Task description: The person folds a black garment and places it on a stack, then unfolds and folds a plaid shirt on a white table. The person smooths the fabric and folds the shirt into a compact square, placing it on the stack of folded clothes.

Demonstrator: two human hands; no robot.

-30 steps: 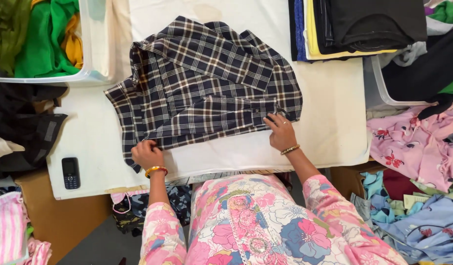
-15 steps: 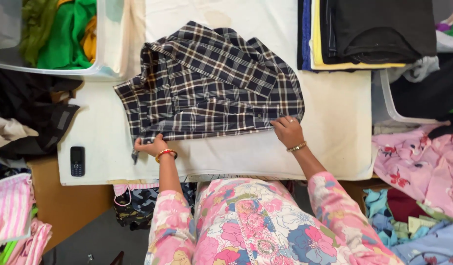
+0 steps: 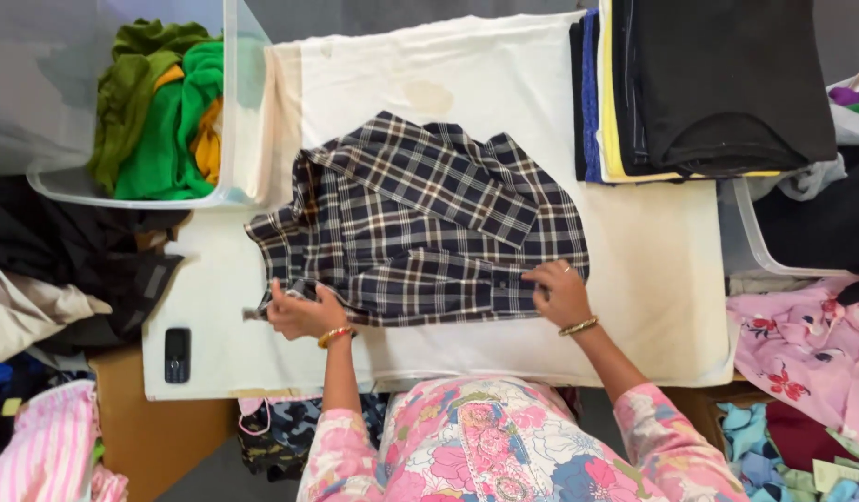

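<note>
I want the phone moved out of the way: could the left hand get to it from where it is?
Probably yes: the left hand grips the plaid shirt near the black phone, with only bare white cloth between.

Light is bright and even, falling from overhead. The white surface [image 3: 634,279] reflects it softly without blowing out. Shadows are faint: a thin soft edge shows under the plaid shirt [image 3: 420,223] along its near hem and beneath both hands. Left of the shirt, the clear bin [image 3: 229,139] carries a pale sheen on its wall. The shirt's checks look crisp. Toward the corners, well away from the shirt, the clothes piles turn dimmer and slightly soft, and straight edges bow a little.
</note>
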